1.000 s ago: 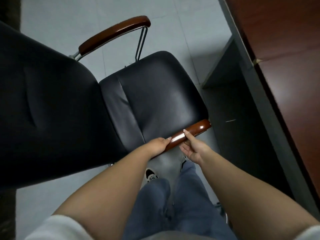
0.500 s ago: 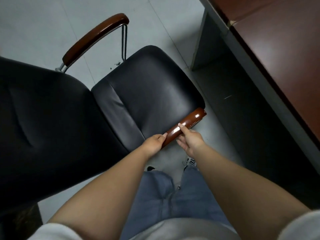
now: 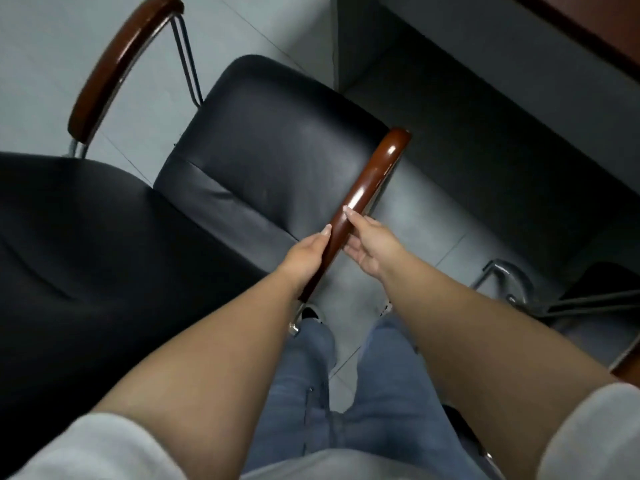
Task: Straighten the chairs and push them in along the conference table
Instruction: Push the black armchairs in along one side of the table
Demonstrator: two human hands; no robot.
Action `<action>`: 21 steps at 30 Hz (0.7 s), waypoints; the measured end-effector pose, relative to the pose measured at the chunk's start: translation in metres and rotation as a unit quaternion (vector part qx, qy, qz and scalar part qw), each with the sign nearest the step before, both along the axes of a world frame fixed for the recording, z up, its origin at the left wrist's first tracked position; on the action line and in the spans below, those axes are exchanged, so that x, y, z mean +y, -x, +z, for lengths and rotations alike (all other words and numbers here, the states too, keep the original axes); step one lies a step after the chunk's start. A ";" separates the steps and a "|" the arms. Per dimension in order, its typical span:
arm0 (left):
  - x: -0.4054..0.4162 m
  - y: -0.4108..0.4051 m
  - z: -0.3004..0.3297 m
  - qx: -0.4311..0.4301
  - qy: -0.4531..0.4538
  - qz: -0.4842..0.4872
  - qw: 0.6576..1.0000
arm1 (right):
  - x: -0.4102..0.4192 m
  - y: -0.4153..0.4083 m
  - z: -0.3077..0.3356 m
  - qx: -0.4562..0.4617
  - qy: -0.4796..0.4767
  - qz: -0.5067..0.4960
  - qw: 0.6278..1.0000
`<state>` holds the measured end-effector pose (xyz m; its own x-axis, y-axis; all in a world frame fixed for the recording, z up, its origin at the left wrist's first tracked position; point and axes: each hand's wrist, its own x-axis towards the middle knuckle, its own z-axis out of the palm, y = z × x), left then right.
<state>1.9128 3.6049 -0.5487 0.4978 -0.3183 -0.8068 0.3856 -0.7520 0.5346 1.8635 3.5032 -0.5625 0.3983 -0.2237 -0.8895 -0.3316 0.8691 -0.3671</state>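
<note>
Glossy brown wood runs between the two hands: the near armrest [image 3: 363,199] of a black chair [image 3: 270,161]. The left hand [image 3: 306,259] wraps the armrest's rear stretch from the seat side, thumb laid along the wood. The right hand [image 3: 372,245] takes it from the outer side just ahead of the left, thumb on top and fingers curled beneath.

The chair's padded seat lies just beyond the hands, its tall backrest [image 3: 86,271] fills the left, and the far armrest [image 3: 121,64] arcs over the grey tiled floor [image 3: 52,46] on a thin metal support. The seat's front edge points toward the surface [image 3: 595,26], a reddish-brown top seen at the upper right corner, with a dark panel [image 3: 485,98] under it; the chair stands near that panel, angled to it, not under the surface.

Below the arms are blue jeans [image 3: 311,410] and grey sleeves [image 3: 104,445]. At the right, part of a second chair [image 3: 519,289] shows its metal frame.
</note>
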 end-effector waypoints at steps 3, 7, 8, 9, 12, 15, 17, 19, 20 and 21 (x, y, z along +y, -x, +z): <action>0.006 0.000 -0.005 0.007 0.004 0.025 1.000 | 0.003 0.002 0.003 -0.001 0.032 0.009 0.999; 0.014 0.008 -0.009 0.017 0.008 0.050 0.999 | 0.011 0.014 0.003 -0.012 0.025 -0.003 1.000; 0.017 0.011 -0.011 0.018 0.008 0.060 0.998 | 0.015 0.018 0.002 -0.012 0.027 0.004 1.000; 0.020 0.016 -0.011 0.019 0.008 0.071 0.997 | 0.018 0.024 0.001 -0.012 0.028 0.013 0.999; 0.022 0.032 -0.011 0.027 0.003 0.076 0.997 | 0.019 0.044 -0.002 -0.011 0.027 0.019 0.999; 0.014 0.051 -0.007 0.037 0.006 0.068 0.997 | 0.012 0.064 -0.002 -0.007 0.025 0.007 1.000; 0.012 0.061 -0.006 0.049 0.004 0.068 0.997 | 0.012 0.075 -0.005 -0.002 0.024 0.010 1.000; 0.006 0.070 -0.003 0.057 0.005 0.059 0.997 | 0.007 0.084 -0.005 -0.001 0.025 0.003 1.000; 0.006 0.074 -0.004 0.062 0.000 0.053 0.997 | 0.007 0.088 -0.004 0.001 0.023 -0.008 1.000; 0.006 0.079 -0.002 0.065 -0.004 0.048 0.997 | 0.008 0.094 -0.003 0.003 0.021 -0.018 1.000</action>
<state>1.8337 3.6107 -0.5511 0.4164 -0.2677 -0.8689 0.5218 -0.7123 0.4695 1.7697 3.5115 -0.5653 0.3835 -0.2755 -0.8815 -0.3023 0.8644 -0.4017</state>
